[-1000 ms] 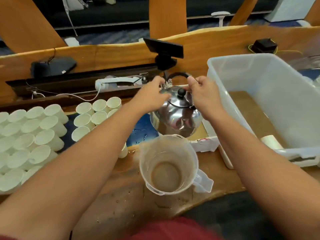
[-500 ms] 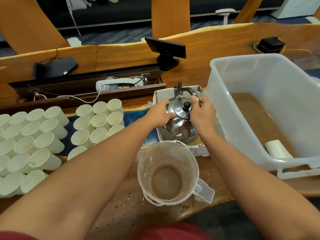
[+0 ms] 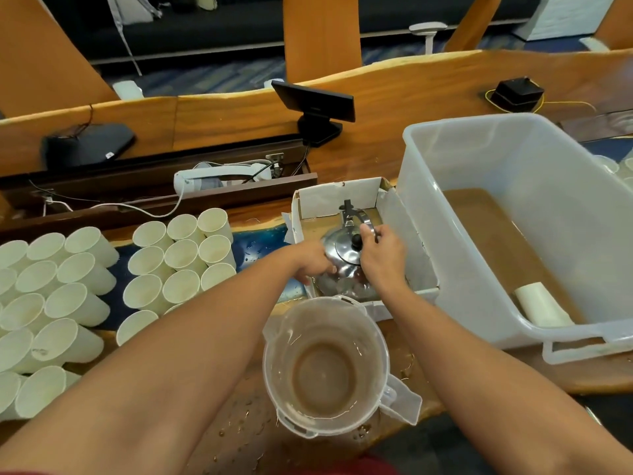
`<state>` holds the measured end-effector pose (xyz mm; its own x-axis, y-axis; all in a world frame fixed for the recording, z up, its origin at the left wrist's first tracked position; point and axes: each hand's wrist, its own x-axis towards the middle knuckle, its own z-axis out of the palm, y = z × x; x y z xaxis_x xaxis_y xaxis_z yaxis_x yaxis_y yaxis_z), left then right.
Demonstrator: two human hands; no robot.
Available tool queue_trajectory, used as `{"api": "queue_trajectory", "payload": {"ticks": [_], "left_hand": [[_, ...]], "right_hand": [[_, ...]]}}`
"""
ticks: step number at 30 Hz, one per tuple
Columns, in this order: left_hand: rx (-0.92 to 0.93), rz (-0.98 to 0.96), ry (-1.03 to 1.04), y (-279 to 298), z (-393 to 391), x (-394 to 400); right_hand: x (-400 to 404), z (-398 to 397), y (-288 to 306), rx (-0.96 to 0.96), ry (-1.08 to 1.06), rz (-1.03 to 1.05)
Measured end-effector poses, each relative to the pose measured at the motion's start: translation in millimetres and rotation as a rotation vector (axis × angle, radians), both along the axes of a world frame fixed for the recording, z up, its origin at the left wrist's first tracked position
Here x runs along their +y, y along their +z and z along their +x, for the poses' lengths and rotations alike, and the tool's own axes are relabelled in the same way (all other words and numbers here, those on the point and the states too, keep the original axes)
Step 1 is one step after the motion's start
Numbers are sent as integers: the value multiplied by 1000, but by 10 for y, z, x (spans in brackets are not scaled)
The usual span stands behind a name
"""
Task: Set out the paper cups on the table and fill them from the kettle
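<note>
Steel kettle (image 3: 342, 265) sits inside a shallow white cardboard box (image 3: 342, 197), with no readable writing on anything. Right hand (image 3: 382, 255) has its fingers curled around the kettle's black handle beside the lid knob. Left hand (image 3: 313, 262) presses against the kettle's left flank; how its fingers lie cannot be told. White paper cups (image 3: 181, 255) stand clustered on the table (image 3: 239, 423) left of the box.

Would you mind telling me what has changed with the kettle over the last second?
The kettle came down from above the jug into the white box. The left hand slid from handle to body; the right hand still grips the handle. Cups, jug and tub stayed put.
</note>
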<state>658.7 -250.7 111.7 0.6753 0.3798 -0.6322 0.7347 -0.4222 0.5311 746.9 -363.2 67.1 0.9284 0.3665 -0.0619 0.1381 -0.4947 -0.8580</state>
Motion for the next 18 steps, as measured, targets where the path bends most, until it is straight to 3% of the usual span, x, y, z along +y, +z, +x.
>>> {"api": "queue_trajectory", "payload": {"ticks": [7,18], "left_hand": [[64,-30,-102,-144,55,102],[67,-83,-68,-224,113,175]], "right_hand": [[34,-20,-179,40,5,2],[53,97,-207,105,39,-29]]}}
